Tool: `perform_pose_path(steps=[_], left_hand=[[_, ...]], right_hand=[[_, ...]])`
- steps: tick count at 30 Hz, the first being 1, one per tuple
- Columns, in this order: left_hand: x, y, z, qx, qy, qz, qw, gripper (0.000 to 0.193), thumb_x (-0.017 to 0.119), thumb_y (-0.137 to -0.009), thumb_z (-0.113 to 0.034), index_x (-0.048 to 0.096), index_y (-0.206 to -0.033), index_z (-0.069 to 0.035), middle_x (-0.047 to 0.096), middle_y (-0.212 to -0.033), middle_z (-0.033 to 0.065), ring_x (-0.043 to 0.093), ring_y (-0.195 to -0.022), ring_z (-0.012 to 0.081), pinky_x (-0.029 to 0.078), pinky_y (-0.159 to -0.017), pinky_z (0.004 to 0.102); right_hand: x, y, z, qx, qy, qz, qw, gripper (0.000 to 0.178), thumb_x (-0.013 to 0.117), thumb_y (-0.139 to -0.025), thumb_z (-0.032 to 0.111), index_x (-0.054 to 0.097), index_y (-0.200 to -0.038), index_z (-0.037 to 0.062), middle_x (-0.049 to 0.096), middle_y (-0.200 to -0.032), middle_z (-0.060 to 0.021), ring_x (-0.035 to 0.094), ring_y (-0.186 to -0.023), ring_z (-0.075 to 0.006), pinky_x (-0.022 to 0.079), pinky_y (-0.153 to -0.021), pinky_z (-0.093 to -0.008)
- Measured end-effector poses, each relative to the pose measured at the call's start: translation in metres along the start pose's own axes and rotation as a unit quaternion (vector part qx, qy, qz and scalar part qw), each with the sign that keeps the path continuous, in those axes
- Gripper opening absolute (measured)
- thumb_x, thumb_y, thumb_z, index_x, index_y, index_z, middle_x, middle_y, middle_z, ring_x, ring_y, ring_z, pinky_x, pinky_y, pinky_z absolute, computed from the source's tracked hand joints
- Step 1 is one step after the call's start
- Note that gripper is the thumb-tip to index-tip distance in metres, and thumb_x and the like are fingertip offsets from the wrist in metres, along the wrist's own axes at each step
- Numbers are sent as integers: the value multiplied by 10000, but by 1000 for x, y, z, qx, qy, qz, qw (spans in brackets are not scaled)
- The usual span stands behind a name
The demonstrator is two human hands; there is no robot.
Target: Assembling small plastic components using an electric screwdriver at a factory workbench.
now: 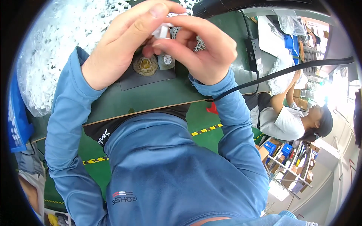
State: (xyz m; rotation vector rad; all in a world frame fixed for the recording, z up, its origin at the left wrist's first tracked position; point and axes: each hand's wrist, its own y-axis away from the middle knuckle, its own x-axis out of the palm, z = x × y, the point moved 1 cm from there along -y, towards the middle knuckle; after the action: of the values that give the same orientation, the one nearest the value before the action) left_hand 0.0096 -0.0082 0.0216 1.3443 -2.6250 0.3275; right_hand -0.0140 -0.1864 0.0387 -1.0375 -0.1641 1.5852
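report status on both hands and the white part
Right hand holding small white part. Left hand alongside, its grip unclear. Black cable crosses right sleeve.

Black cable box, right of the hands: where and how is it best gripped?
Probably pinch the black cable box across its long sides at mid-length, from above, with the nearer right hand: its body is narrow, and a cable leaves each end.
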Motion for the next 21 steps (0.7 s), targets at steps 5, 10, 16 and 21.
perform_pose_path(steps=[5, 10, 16, 21], left_hand=[[-10, -3, 0, -25, 10, 50, 998, 292, 580, -1039, -288, 689, -972, -26, 574, -726, -26, 523, -680, 36, 410, -614, 204], [-17, -1, -2, -36, 10, 121, 992, 279, 526, -1058, -259, 657, -1016, -16, 587, -808, -23, 502, -701, 52, 396, -642, 205], [3, 4, -21, 169, -293, -1, 941, 281, 602, -1019, -198, 607, -1189, 25, 622, -929, 54, 533, -727, 99, 426, -641, 255], [-13, 7, -13, 210, -467, 0, 859, 169, 612, -983, -69, 644, -1122, 22, 619, -901, 32, 558, -751, 97, 460, -652, 252]], right_hand=[[-7, 1, -3, -22, 17, -39, 999, 414, 902, -703, 74, 715, -1071, 47, 558, -617, 16, 516, -537, -62, 407, -487, -217], [-9, 3, -1, -43, 29, -16, 998, 350, 895, -721, 59, 726, -1026, 37, 604, -651, 11, 546, -554, -64, 435, -513, -211], [-12, 8, 11, 243, -214, -93, 942, 322, 877, -729, 19, 747, -1023, 28, 633, -699, -11, 567, -614, -56, 450, -556, -211], [-10, -1, 11, 386, -271, -24, 882, 165, 720, -912, -12, 683, -1066, -58, 696, -808, -48, 553, -618, -26, 421, -552, -162]])
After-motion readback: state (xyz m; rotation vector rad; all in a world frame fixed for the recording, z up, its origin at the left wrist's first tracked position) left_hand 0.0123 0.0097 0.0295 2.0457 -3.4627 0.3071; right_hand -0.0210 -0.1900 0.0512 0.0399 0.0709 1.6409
